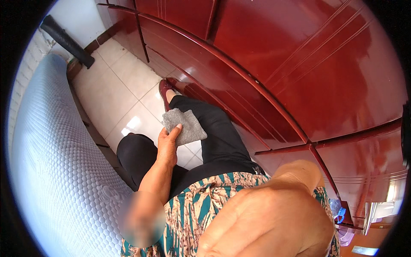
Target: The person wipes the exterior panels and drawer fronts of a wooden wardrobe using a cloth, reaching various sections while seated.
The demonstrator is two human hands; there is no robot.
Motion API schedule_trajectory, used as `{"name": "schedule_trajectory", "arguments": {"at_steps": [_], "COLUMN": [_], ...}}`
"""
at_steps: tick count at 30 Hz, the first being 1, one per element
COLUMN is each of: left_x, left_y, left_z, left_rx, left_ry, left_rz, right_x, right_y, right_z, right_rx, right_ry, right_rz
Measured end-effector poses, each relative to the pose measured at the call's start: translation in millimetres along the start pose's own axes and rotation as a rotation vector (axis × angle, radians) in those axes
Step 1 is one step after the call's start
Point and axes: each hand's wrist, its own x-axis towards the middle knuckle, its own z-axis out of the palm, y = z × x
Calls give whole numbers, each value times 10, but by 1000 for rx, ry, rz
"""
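A folded grey cloth (188,128), fuzzy like a towel, is gripped in my left hand (168,143). The thumb lies on top of the cloth, and the other fingers are mostly hidden beside and under it. This hand hovers in front of my black-trousered legs, over the floor. My right hand (269,218) looms large and close at the lower right, its back showing. Its fingers run out of sight at the lower edge, so I cannot see whether they hold anything.
Glossy dark red cabinet fronts (291,64) rise along the right. A pale blue quilted mattress (64,162) fills the left. Between them lies a tiled floor (124,81), with a black roll (68,40) leaning at the far wall. A blue plastic item (341,215) is at lower right.
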Motion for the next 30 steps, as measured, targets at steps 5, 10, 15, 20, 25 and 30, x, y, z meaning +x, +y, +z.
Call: {"name": "schedule_trajectory", "arguments": {"at_steps": [5,10,15,20,25,30], "left_x": [2,60,48,25,2,14], "left_y": [22,-58,-64,-48,5,24], "left_z": [46,97,-79,8,60,65], "left_rx": [-19,-11,0,16,-5,-31], "left_ry": [-10,-15,-21,-16,6,-23], "left_rz": [-15,8,36,2,-5,-8], "right_x": [30,34,153,266,280,279], "right_y": [-189,-323,-526,-767,-610,-436], "right_z": [93,100,135,145,264,258], "right_rx": [-654,-681,-895,-1225,-1485,-1578], "right_ry": [284,273,219,0,186,314], "right_rz": [-313,-144,131,321,231,102]}}
